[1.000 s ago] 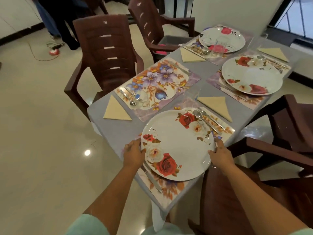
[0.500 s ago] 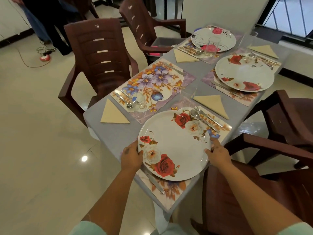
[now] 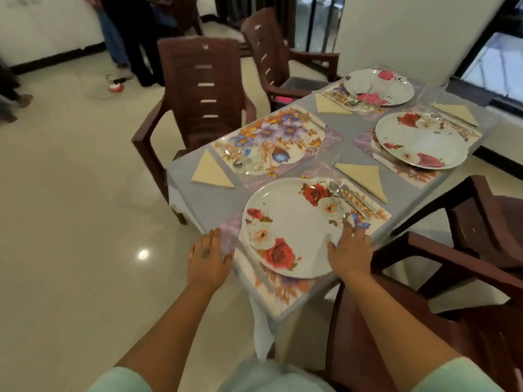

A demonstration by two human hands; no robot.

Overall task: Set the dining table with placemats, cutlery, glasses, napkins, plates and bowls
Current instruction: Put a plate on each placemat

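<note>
Your near plate (image 3: 294, 222) is hiding most of its placemat (image 3: 283, 290), and motion blur is smearing the far glasses (image 3: 376, 94).

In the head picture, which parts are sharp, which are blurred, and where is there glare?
Head view: the near plate and the bare floral placemat are fairly sharp; the left hand and right hand are softly blurred; the far glasses are faint; a ceiling light glares on the floor; the window is smeared, and the wide lens bends the edges.
</note>
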